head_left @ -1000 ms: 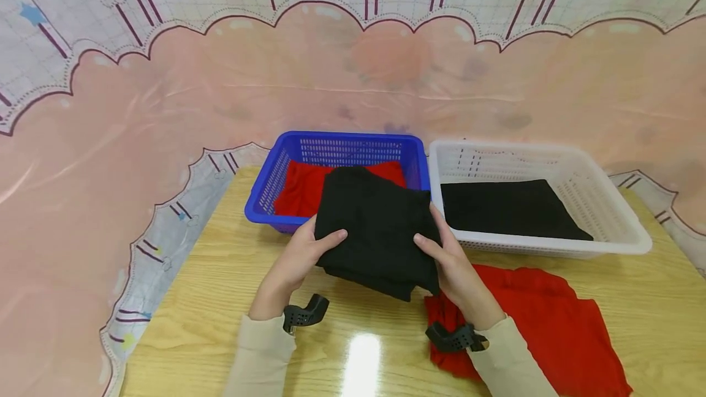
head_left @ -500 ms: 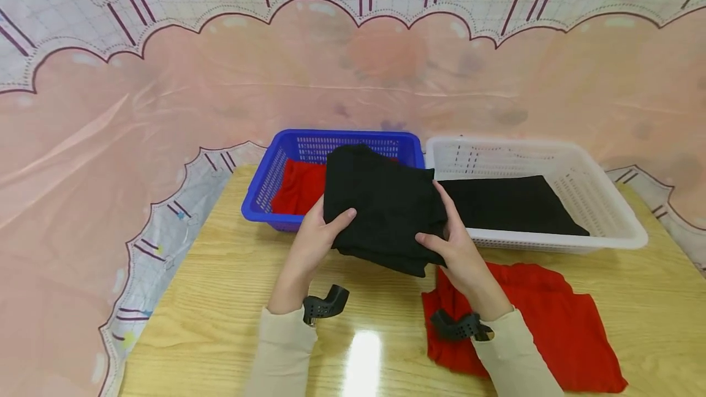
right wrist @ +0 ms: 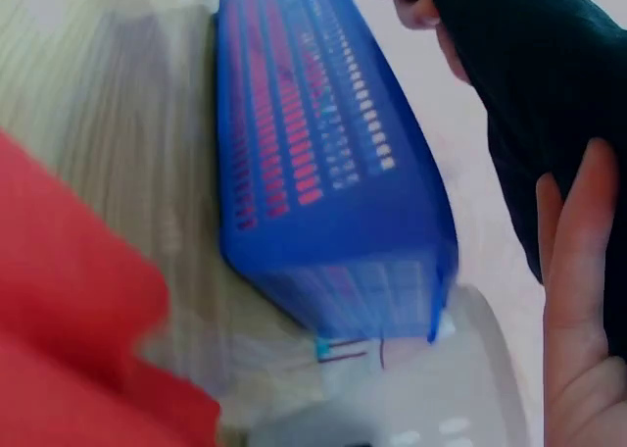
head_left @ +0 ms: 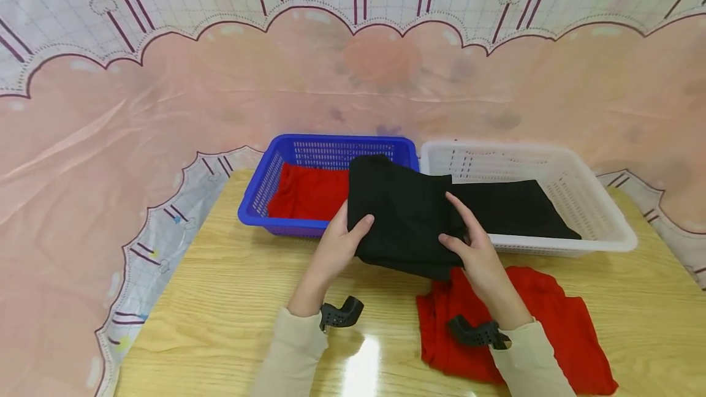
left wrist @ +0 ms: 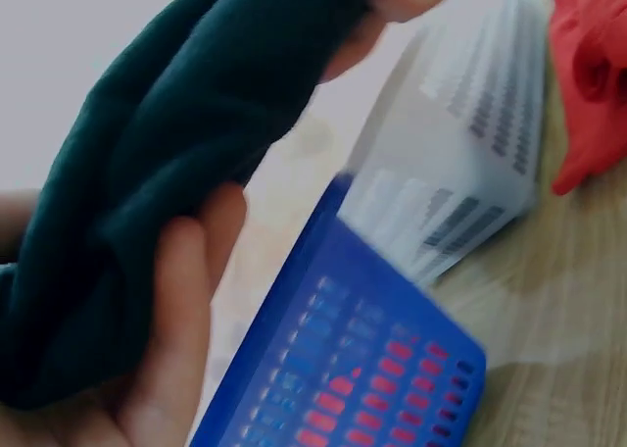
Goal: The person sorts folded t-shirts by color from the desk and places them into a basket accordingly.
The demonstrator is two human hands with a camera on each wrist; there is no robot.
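A folded black garment (head_left: 402, 219) hangs above the table, held up between both hands. My left hand (head_left: 334, 247) grips its left edge, thumb on top and fingers underneath. At the right edge my right hand (head_left: 481, 256) pinches it the same way. The left wrist view shows the cloth's thick, layered fold (left wrist: 196, 124) with fingers pressed against its underside. Behind the bundle, a red garment (head_left: 309, 192) lies in the blue basket (head_left: 284, 223), partly covered by the black cloth. A second black garment (head_left: 513, 207) lies flat in the white basket (head_left: 612, 216).
Another red garment (head_left: 568, 323) is spread on the wooden table (head_left: 220, 311) at the right, under the right forearm. The two baskets stand side by side at the back, close to a patterned curtain (head_left: 248, 103).
Both hands have moved to the right with the black garment, lifting it a little at first. More of the red garment in the blue basket shows now.
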